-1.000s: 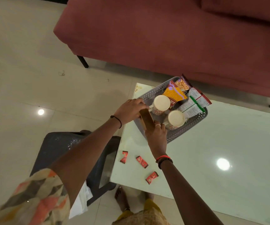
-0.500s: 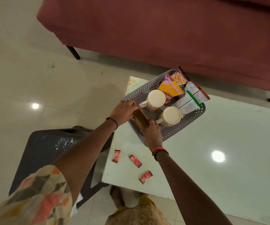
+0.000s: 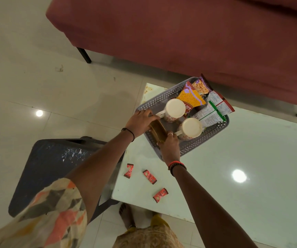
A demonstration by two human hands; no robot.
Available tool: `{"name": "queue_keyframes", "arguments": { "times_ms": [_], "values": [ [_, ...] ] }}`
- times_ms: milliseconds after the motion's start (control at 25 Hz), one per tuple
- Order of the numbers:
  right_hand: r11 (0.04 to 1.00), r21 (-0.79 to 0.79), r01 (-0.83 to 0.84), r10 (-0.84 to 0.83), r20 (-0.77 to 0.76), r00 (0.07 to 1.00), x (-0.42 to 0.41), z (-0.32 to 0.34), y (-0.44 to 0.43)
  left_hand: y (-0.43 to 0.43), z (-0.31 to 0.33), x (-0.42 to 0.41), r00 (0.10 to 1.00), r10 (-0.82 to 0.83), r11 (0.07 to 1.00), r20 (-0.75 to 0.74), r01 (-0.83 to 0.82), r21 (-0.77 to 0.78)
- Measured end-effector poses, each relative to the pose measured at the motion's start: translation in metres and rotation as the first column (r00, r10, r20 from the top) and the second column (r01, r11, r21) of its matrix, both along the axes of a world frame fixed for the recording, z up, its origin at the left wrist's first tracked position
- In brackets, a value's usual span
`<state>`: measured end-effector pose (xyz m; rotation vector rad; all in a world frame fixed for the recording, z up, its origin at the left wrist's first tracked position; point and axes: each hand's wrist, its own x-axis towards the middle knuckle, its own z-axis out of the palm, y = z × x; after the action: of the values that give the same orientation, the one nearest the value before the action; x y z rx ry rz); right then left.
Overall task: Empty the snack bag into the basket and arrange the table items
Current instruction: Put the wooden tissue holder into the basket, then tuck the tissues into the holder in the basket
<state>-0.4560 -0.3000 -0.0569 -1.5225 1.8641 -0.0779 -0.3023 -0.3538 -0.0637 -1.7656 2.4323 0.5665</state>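
**Brown flat item held at both ends, at the basket's near-left corner**

The fingers of my left hand curl over the far-left end of the brown flat item. The fingers of my right hand are pressed together and pinch its near-right end. The item's long axis runs on a diagonal between the two grips, from far-left to near-right. It stands tilted on one long edge, with its broad face turned up and left. It sits inside the near-left corner of the grey perforated basket; I cannot tell whether it touches the floor of the basket.

Just beyond it, two cream mugs stand upright in the basket. Snack packets lean at the far end. The basket rests on the white desk. Three red candies lie on the desk near my right wrist, apart from the basket.
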Motion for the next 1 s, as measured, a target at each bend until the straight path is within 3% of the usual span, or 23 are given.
{"name": "queue_keyframes", "arguments": {
  "times_ms": [160, 280, 360, 440, 560, 720, 840, 920, 1000],
  "values": [
    [0.996, -0.041, 0.082, -0.082, 0.024, 0.996, -0.003, 0.01, 0.005, 0.021, 0.013, 0.008, 0.973, 0.186, 0.982, -0.14, -0.189, -0.008],
    [0.979, -0.164, 0.12, -0.11, 0.071, 0.991, 0.003, 0.026, 0.019, 0.054, 0.033, 0.024, 0.865, 0.41, 0.901, -0.287, -0.433, -0.017],
    [0.962, -0.242, 0.128, -0.089, 0.166, 0.982, 0.017, 0.037, 0.035, 0.086, 0.045, 0.039, 0.716, 0.584, 0.777, -0.382, -0.629, 0.006],
    [0.966, -0.242, 0.092, -0.02, 0.285, 0.958, 0.038, 0.046, 0.057, 0.126, 0.057, 0.054, 0.51, 0.718, 0.609, -0.474, -0.79, 0.073],
    [0.974, -0.227, 0.01, 0.071, 0.349, 0.935, 0.072, 0.051, 0.092, 0.191, 0.065, 0.072, 0.243, 0.82, 0.377, -0.518, -0.911, 0.169],
    [0.986, -0.069, -0.149, 0.164, 0.39, 0.906, 0.12, 0.045, 0.148, 0.288, 0.061, 0.095, -0.03, 0.884, 0.054, -0.467, -0.985, 0.165],
    [0.954, 0.204, -0.221, 0.133, 0.374, 0.918, 0.145, 0.031, 0.189, 0.349, 0.046, 0.102, -0.212, 0.947, -0.176, -0.243, -0.971, 0.16],
    [0.916, 0.285, -0.281, 0.184, 0.325, 0.928, 0.155, 0.021, 0.213, 0.376, 0.035, 0.1, -0.25, 0.964, -0.225, -0.086, -0.948, 0.226],
    [0.882, 0.323, -0.344, 0.256, 0.284, 0.924, 0.163, 0.013, 0.235, 0.393, 0.025, 0.098, -0.233, 0.972, -0.223, 0.007, -0.92, 0.322]
  ]
}}
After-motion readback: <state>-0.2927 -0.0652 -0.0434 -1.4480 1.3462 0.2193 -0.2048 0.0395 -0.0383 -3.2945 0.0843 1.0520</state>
